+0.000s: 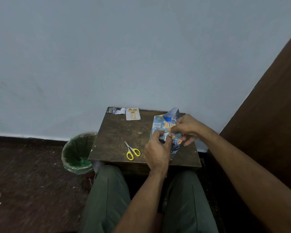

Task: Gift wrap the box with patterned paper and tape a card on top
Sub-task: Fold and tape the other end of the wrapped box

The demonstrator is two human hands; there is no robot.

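A box wrapped in blue patterned paper with bear prints stands upright on the right side of a small dark wooden table. My left hand grips the near side of the box, thumb on the paper. My right hand pinches a fold of the paper against the box from the right. Paper flaps stick up open at the top end. A white card with gold print lies flat at the table's far edge. No tape is visible.
Yellow-handled scissors lie at the table's front middle. A scrap of patterned paper sits at the far left corner beside the card. A green-lined waste bin stands on the floor left of the table. A brown panel rises at right.
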